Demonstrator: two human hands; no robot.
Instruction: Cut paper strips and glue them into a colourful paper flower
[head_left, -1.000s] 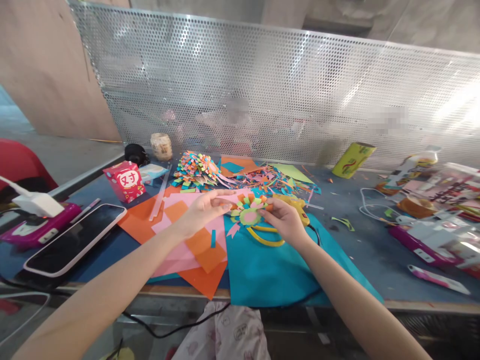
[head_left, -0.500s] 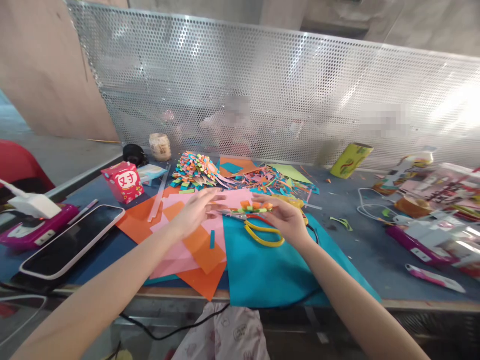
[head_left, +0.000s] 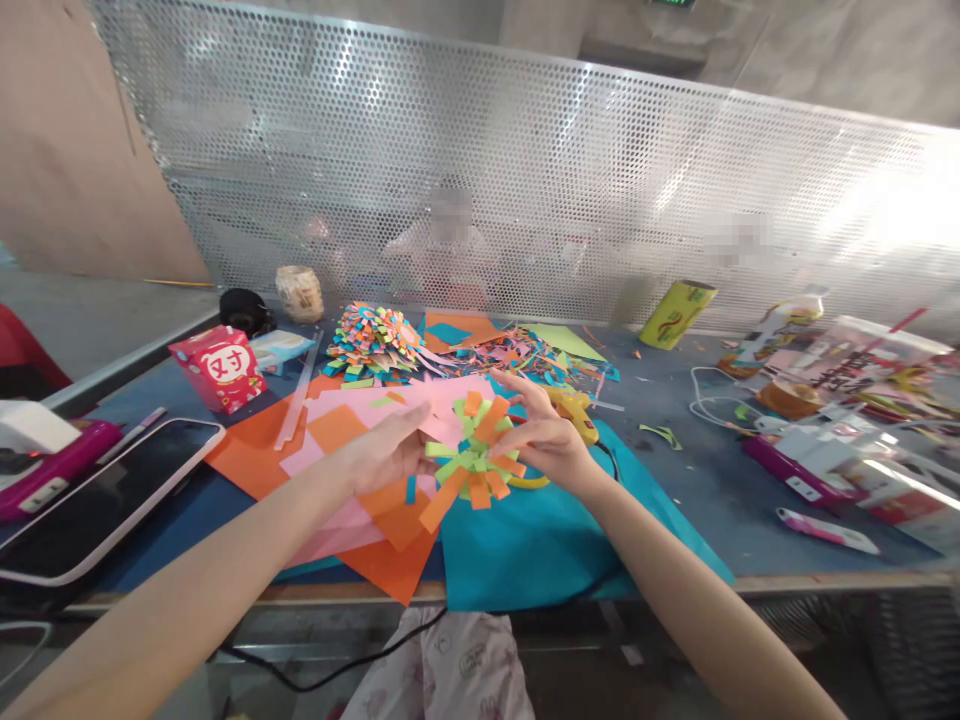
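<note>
A paper flower with orange and light-green strip petals faces me above the papers. My left hand is closed at its left edge, with the fingertips partly hidden behind it. My right hand pinches the flower's right side near the centre, other fingers raised. Behind the flower, a yellow scissors handle shows in part. Just past my right hand lies a yellow glue gun. Under my hands are pink paper, orange paper and a blue sheet.
A multicoloured fringed paper piece and a heap of paper scraps lie farther back. On the left are a phone and a red box. A yellow can and a pink-white cutter are to the right.
The flower has turned from edge-on to facing me and come lower and nearer. My left hand has closed in on its left side. The view has shifted slightly right.
</note>
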